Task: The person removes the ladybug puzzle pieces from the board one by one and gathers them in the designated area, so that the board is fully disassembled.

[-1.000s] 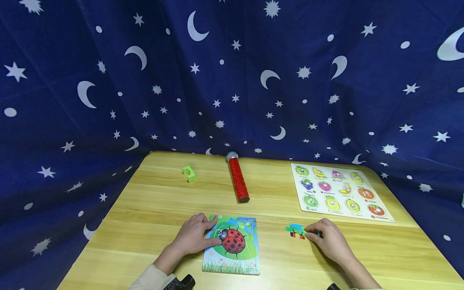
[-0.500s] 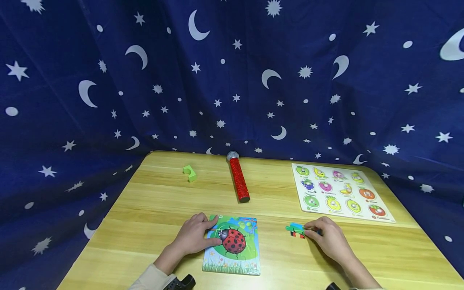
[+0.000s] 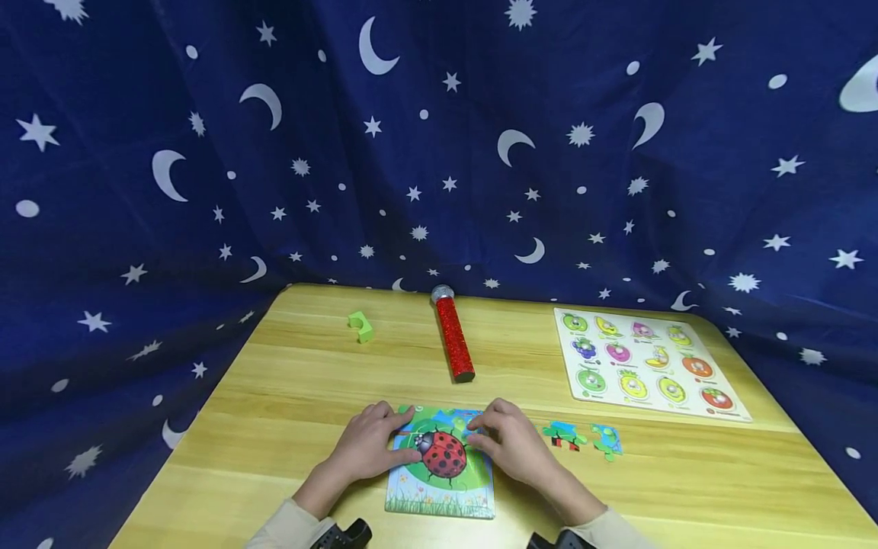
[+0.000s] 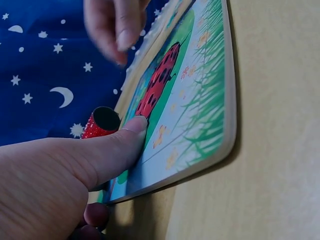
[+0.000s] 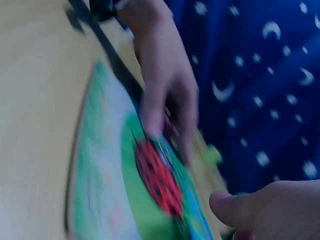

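Note:
A ladybug jigsaw puzzle (image 3: 439,499) in a thin tray lies flat on the table in front of me. My left hand (image 3: 370,446) grips its left side, the thumb lying on top by the ladybug's head and the fingers round the edge. Above the puzzle's right edge is my right hand (image 3: 511,442), fingers loosely bent and nothing seen between them. In the right wrist view its thumb (image 5: 235,207) points toward the board. Two jigsaw clusters lie to the right: a green, red and black one (image 3: 565,435) and a blue-green one (image 3: 607,439).
A red glitter toy microphone (image 3: 454,339) lies behind the puzzle. Farther left is a green block with a curved notch (image 3: 360,328). A fruit peg board (image 3: 648,362) rests at the back right. A dark blue star-and-moon curtain (image 3: 439,191) hangs behind the wooden table.
My right hand has let go of the blue-green jigsaw pieces on the right and moved left to the puzzle's right edge. My left hand has stayed in place.

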`<state>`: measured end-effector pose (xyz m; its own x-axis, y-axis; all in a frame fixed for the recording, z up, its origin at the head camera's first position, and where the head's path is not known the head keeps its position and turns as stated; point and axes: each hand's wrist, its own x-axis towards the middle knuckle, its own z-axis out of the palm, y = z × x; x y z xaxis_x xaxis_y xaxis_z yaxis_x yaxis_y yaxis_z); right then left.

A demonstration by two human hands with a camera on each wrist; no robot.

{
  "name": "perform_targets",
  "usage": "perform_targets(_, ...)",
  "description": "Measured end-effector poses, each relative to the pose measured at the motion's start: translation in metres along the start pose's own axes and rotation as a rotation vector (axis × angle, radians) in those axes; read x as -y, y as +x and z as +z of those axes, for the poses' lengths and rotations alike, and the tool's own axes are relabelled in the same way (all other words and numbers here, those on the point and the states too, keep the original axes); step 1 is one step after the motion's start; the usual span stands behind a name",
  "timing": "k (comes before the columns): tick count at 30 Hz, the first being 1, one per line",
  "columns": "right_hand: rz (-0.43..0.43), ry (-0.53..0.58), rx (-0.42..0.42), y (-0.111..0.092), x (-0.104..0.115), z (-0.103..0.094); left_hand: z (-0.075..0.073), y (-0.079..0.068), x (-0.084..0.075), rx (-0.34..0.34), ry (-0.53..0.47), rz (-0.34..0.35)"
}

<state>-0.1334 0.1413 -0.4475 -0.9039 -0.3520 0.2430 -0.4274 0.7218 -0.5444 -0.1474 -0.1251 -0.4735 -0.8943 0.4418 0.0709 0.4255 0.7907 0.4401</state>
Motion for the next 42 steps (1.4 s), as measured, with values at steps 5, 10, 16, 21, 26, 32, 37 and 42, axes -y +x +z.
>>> perform_targets(5,-0.041,0.025,0.080,0.021,0.024,0.022,0.001,0.002,0.000,-0.011,0.019,0.001)
perform_targets(10,-0.045,-0.006,0.095,0.034,0.033,0.038,0.001,0.003,0.000,-0.009,0.025,0.009)
perform_targets(16,-0.063,-0.033,0.101,0.037,0.035,0.050,-0.001,0.002,-0.001,-0.013,0.020,0.011)
perform_targets(21,-0.037,-0.064,0.098,0.036,0.035,0.052,0.000,0.002,-0.001,-0.011,0.007,0.007)
perform_targets(26,-0.026,-0.139,0.038,0.031,0.035,0.050,0.003,0.004,-0.001,-0.006,-0.005,0.005)
perform_targets(32,-0.079,-0.173,0.014,0.030,0.038,0.051,0.004,0.003,0.001,-0.006,-0.015,-0.018)
perform_targets(37,-0.081,-0.124,0.033,0.032,0.042,0.053,0.001,-0.001,0.003,-0.019,-0.017,-0.027)
perform_targets(42,-0.029,-0.055,0.061,0.032,0.041,0.053,0.000,-0.001,0.001,-0.013,-0.025,-0.022)
